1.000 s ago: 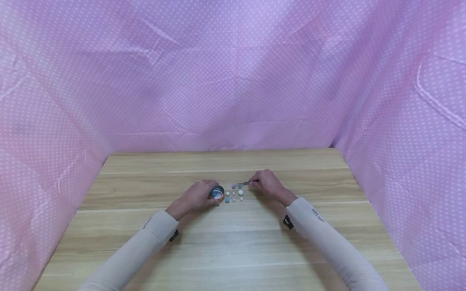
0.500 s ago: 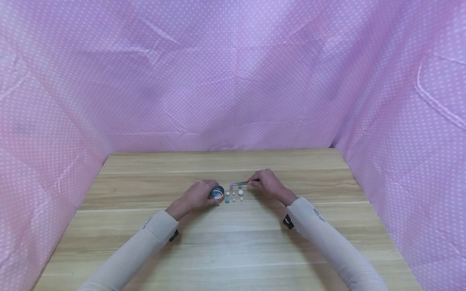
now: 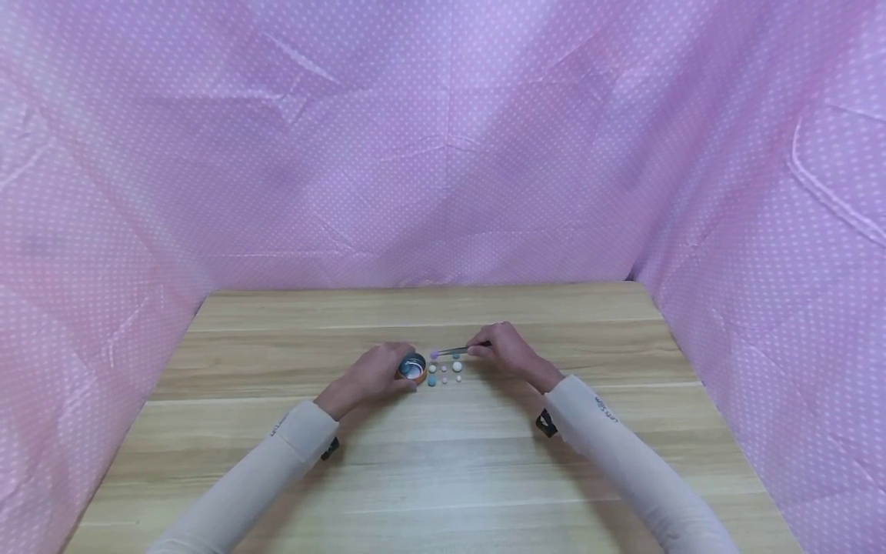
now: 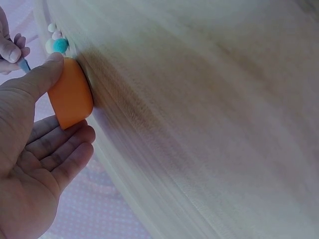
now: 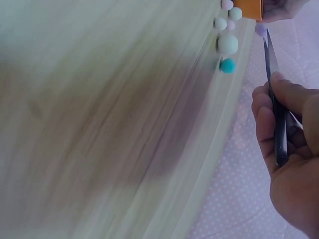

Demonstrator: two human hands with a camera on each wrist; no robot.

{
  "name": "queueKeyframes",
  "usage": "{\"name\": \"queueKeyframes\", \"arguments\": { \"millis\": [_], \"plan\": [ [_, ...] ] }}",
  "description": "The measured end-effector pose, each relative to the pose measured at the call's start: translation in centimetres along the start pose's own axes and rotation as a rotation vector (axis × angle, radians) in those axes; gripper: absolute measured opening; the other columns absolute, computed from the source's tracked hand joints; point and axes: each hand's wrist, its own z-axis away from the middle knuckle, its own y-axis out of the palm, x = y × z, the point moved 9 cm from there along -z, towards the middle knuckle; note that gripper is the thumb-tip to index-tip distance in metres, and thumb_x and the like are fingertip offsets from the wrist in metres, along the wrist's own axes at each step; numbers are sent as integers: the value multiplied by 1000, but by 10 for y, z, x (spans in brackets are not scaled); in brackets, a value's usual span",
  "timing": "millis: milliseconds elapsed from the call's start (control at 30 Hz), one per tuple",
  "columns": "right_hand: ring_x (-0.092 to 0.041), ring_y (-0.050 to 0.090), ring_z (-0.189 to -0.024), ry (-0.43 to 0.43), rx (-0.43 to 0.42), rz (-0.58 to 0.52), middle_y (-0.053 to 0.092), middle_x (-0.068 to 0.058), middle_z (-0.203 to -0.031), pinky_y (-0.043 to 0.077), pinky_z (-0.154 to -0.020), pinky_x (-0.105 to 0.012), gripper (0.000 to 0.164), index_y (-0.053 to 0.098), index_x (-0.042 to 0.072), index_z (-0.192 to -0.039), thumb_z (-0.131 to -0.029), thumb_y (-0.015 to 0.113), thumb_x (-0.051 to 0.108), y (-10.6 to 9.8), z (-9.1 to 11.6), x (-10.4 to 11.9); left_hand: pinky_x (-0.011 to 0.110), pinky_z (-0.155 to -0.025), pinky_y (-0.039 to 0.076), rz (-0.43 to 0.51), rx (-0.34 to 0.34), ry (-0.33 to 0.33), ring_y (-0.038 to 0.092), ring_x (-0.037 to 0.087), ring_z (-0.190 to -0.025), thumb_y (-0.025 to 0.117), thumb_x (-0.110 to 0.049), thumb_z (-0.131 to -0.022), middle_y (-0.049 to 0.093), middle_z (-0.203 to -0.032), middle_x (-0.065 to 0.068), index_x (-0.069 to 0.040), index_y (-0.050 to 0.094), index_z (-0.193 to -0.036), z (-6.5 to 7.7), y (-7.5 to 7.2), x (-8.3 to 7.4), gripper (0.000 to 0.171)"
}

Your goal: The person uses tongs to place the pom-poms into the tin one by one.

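My left hand (image 3: 376, 371) grips a small round orange cup (image 4: 72, 94), thumb on one side and fingers on the other. The cup stands on the table with its mouth up; its inside looks dark with something pale blue in it. In my right hand (image 5: 294, 129) I hold a pair of tweezers (image 5: 280, 142) between thumb and fingers, pointing left. A purple pom-pom (image 5: 260, 30) is at the tweezer tips, above the table and close to the right of the cup. Beneath the tweezers lies a teal pom-pom (image 5: 228, 65).
Several pom-poms sit in short rows right of the cup: a large white pom-pom (image 3: 457, 367), a blue pom-pom (image 3: 432, 381) and smaller pale ones. The wooden table (image 3: 415, 477) is bordered by a pink dotted cloth (image 3: 443, 154) at the back and sides.
The tweezers have lifted the purple pom-pom from its row and carried it left toward the cup. My left hand and the cup have stayed in place.
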Motion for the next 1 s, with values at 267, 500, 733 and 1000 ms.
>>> {"name": "queueKeyframes", "arguments": {
  "millis": [267, 500, 733, 1000],
  "plan": [
    [-13, 69, -83, -23, 0, -33, 76, -8, -96, 56, -71, -23, 15, 77, 5, -100, -89, 72, 14, 1, -2, 6, 32, -87, 55, 16, 7, -13, 64, 15, -100, 84, -30, -78, 69, -113, 6, -5, 61, -122, -1, 0, 0, 56],
    [-7, 65, -76, -17, 15, -73, 76, -10, -96, 53, -66, -18, 15, 77, 3, -99, -89, 71, 13, 5, -2, 7, 30, -85, 55, 19, 10, -6, 63, 14, -97, 84, -30, -78, 68, -112, 6, -4, 61, -122, -1, 0, -1, 56],
    [-12, 69, -80, -24, 20, -119, 76, -11, -96, 56, -69, -20, 14, 76, 2, -98, -89, 71, 12, 7, -1, 9, 30, -83, 55, 13, 7, -3, 63, 14, -96, 83, -30, -79, 68, -113, 8, -3, 60, -124, 0, -2, -2, 57],
    [-21, 72, -89, -23, 33, -114, 76, -11, -98, 58, -77, -25, 14, 76, 3, -98, -88, 72, 11, 14, 0, 12, 32, -86, 55, 14, 11, 1, 64, 16, -98, 83, -31, -78, 68, -114, 9, -3, 60, -124, -1, -1, -1, 58]
  ]
}}
